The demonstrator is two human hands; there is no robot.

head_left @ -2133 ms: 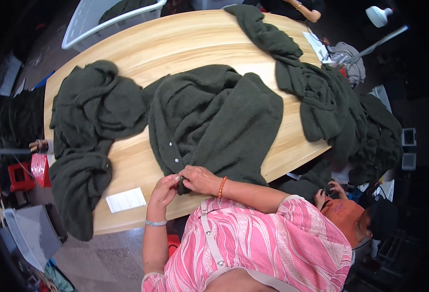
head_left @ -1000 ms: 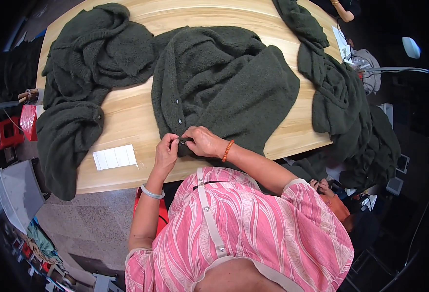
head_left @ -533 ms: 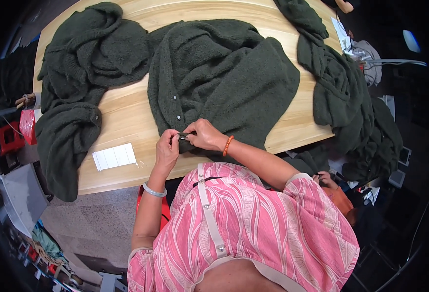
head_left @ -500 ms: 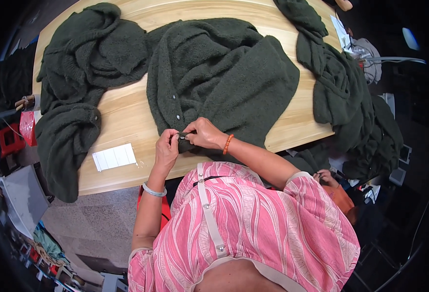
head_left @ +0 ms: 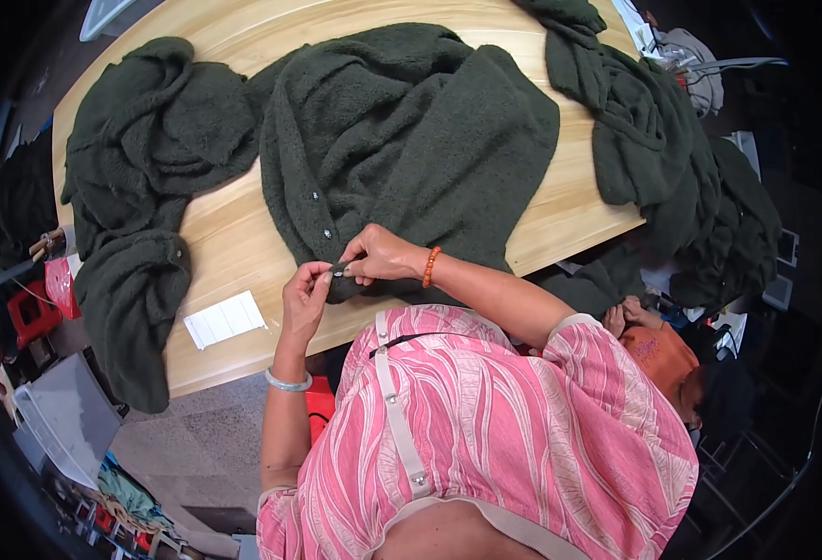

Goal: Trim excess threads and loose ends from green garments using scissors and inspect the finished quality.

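Note:
A dark green knitted cardigan [head_left: 420, 131] lies crumpled over the middle of the table, its front edge hanging toward me. Two small shiny buttons [head_left: 327, 233] show along its placket, and a third one [head_left: 338, 273] sits at the lower end between my hands. My left hand [head_left: 305, 297] pinches the cardigan's edge beside that button, thumb against fingers. From the other side my right hand [head_left: 379, 257] grips the same edge with bent fingers. The fingertips partly cover the knit there, so I cannot see whether the button is through a hole.
The pale wooden table [head_left: 229, 219] curves around me. More dark green knitwear [head_left: 140, 140] is heaped at the left, and another pile [head_left: 630, 140] drapes over the right edge. A white card [head_left: 226, 320] lies near the front. A co-worker in orange [head_left: 658, 350] is at lower right.
The view has shifted slightly, moving the table and garments in the picture. Both hands keep pinching the cardigan edge, and its button now shows more plainly between the fingers.

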